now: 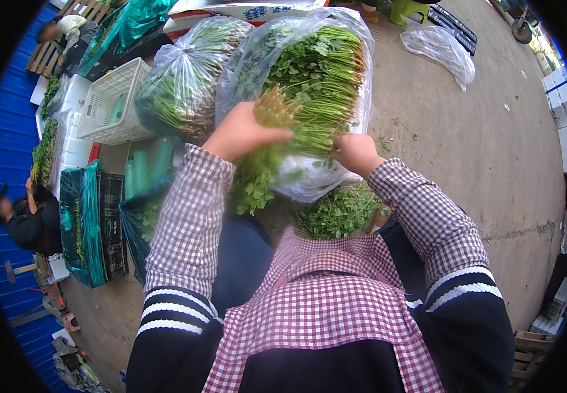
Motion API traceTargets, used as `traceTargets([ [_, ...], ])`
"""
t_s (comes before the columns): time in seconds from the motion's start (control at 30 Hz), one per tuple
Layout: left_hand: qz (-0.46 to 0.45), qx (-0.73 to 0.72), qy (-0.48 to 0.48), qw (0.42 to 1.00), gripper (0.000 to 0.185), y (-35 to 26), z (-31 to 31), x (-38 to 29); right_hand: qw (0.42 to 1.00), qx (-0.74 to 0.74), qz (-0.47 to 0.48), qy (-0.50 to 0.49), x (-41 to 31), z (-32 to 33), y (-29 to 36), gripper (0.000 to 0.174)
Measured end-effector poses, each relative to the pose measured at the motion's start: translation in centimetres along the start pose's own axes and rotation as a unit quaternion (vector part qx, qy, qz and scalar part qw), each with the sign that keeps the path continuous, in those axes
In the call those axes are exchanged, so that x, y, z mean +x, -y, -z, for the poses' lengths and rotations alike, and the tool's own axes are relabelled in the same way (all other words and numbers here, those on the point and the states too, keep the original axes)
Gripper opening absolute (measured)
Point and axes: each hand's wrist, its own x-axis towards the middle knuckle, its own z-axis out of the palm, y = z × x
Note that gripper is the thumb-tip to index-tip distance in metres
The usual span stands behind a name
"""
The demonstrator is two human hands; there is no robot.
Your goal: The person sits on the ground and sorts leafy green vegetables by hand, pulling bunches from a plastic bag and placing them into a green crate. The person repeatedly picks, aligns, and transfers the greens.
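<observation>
My left hand holds a bunch of leafy green herbs, root ends up and leaves hanging down; the bunch is blurred. My right hand is at the near right edge of a stack of similar herbs, fingers bent against the stems; whether it grips any cannot be told. The stack lies in an open clear plastic bag, its stem ends to the right. Loose greens lie below the bag, close to my apron.
A tied clear bag of herbs stands left of the open one. Beyond are a white plastic crate and a black crate beside green film. An empty plastic bag lies on the concrete floor. Two people are at the far left.
</observation>
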Motion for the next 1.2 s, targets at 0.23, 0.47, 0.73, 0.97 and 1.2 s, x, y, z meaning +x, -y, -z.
traceTargets([
  [0.23,-0.017,0.061,-0.054,0.997,0.037,1.9,1.5,-0.4,0.993,0.11,0.048,-0.003,0.8,3.2,1.3,0.02],
  [0.47,-0.027,0.052,-0.086,0.995,0.036,1.7,1.9,-0.1,0.954,0.295,-0.018,0.038,-1.3,9.8,-0.7,0.025],
  [0.73,-0.014,0.026,-0.041,0.999,0.036,2.4,-0.8,1.3,0.886,0.455,0.003,0.094,-1.3,10.5,0.2,0.031],
  [0.97,-0.037,-0.009,-0.009,0.999,0.042,2.4,-3.3,2.5,0.862,0.488,0.014,0.134,-1.8,11.3,1.0,0.028],
  [1.2,-0.02,-0.027,0.005,0.999,0.046,2.5,-4.0,3.7,0.849,0.507,0.058,0.138,-1.0,11.5,1.3,0.03],
])
